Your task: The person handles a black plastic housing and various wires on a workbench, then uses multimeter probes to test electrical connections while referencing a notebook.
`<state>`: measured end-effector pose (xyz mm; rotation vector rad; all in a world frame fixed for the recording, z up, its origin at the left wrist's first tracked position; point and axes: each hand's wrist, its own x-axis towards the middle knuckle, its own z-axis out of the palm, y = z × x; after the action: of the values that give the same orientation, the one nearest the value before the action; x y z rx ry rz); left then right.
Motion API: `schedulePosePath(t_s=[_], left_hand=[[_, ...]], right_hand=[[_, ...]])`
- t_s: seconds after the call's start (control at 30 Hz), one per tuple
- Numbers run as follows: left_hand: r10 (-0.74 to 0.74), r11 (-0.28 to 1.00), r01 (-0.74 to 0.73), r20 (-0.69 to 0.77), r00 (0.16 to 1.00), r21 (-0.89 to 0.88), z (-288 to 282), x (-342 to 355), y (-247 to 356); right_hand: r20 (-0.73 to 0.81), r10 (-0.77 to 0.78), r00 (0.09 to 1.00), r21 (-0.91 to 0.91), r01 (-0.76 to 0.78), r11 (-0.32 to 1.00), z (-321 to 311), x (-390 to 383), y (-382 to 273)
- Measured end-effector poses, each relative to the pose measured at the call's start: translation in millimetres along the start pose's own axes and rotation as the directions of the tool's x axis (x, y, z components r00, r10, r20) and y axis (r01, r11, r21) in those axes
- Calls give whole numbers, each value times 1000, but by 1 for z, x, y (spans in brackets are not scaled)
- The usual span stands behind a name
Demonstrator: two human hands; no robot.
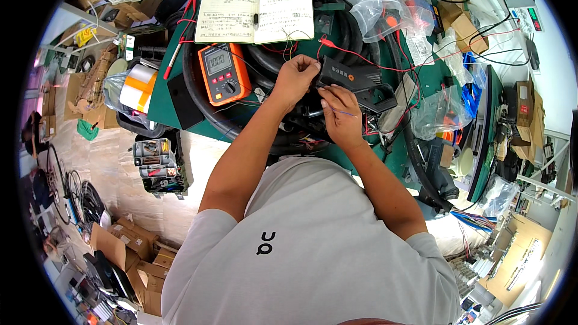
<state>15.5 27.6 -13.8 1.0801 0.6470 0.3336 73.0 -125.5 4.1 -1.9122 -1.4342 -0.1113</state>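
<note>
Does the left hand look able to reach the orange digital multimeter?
Probably yes: the orange digital multimeter lies face up, left of the left hand, with mostly black cabling between.

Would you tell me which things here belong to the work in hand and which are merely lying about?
Probably in use:
black pistol-shaped housing, by left hand and right hand
orange meter, display lit

Probably lying about:
open toolbox
white roll
cardboard boxes

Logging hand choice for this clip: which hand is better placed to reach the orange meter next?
Likely the left hand: it is nearer the orange meter, while the right hand is farther off, by the black handled housing.
</note>
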Motion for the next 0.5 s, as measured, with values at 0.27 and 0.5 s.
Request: schedulePosePath(t_s=[0.27, 0.5], left_hand=[[-22, 986, 32, 60, 998, -164, -18, -1, 0], [-158, 961, 142, -51, 986, -238, -16, -42, -7]], right_hand=[[-8, -3, 1000, 3, 3, 1000, -1, 2, -1], [-15, 10, 1000, -11, -10, 1000, 2, 0, 0]])
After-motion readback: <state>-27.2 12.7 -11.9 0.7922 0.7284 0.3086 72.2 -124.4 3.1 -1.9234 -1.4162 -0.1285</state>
